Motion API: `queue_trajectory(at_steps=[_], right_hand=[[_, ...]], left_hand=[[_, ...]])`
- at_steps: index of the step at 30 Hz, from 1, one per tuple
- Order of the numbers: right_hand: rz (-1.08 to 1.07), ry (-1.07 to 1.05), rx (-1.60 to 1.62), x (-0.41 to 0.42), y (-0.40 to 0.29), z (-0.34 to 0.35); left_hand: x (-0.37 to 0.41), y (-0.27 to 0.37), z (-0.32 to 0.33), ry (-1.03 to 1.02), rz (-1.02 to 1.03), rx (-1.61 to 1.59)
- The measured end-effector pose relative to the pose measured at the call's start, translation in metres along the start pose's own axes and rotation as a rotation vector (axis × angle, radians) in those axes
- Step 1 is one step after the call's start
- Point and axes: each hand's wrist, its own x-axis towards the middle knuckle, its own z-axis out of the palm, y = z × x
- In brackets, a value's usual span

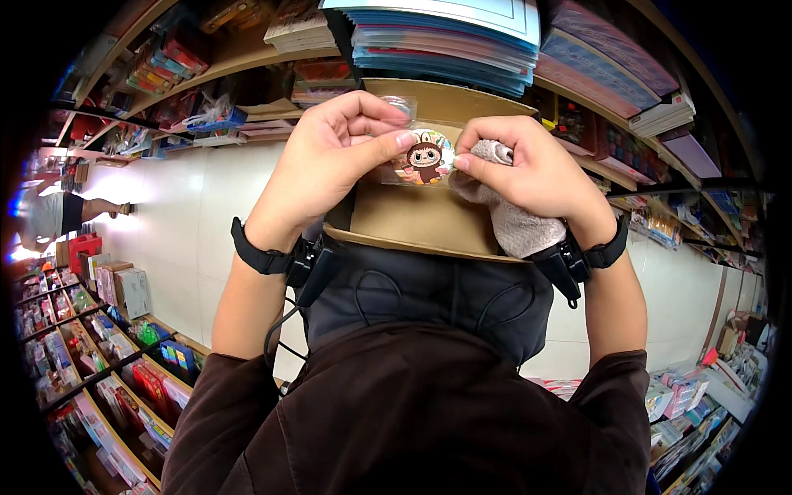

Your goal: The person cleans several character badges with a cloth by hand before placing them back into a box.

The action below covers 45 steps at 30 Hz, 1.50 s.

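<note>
A round badge [424, 158] printed with a brown rabbit-eared cartoon figure, in a clear plastic sleeve, is held over an open cardboard box [417, 219]. My left hand [346, 145] pinches its upper left part between thumb and fingers. Behind those fingers, a second round item in clear wrap [399, 108] is partly hidden. My right hand [523, 161] grips a crumpled grey cloth [526, 229], its thumb and fingertip at the right edge of the badge. The cloth hangs down to the box's right front corner.
Beyond the box stands a tall stack of blue folders or booklets [442, 46]. Shelves of boxed goods [606, 68] curve along the far side. More stocked shelving [117, 377] lies at lower left. A person [59, 213] stands in the aisle at far left, on pale floor tiles [179, 204].
</note>
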Motion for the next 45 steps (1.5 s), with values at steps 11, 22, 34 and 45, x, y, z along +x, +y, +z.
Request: queue_trajectory(at_steps=[11, 22, 34, 45], right_hand=[[-0.138, -0.017, -0.164, 0.008, 0.006, 0.004], [-0.041, -0.115, -0.391, 0.037, 0.002, 0.011], [-0.107, -0.116, -0.749, 0.057, 0.013, 0.048], [-0.051, -0.306, -0.921, 0.044, -0.002, 0.041]], left_hand=[[0.002, 0.001, -0.009, -0.084, -0.036, 0.188], [0.004, 0.003, -0.025, -0.143, 0.198, 0.947], [0.000, -0.006, -0.030, -0.117, 0.343, 1.557], [0.008, -0.018, -0.034, -0.080, 0.349, 1.601]])
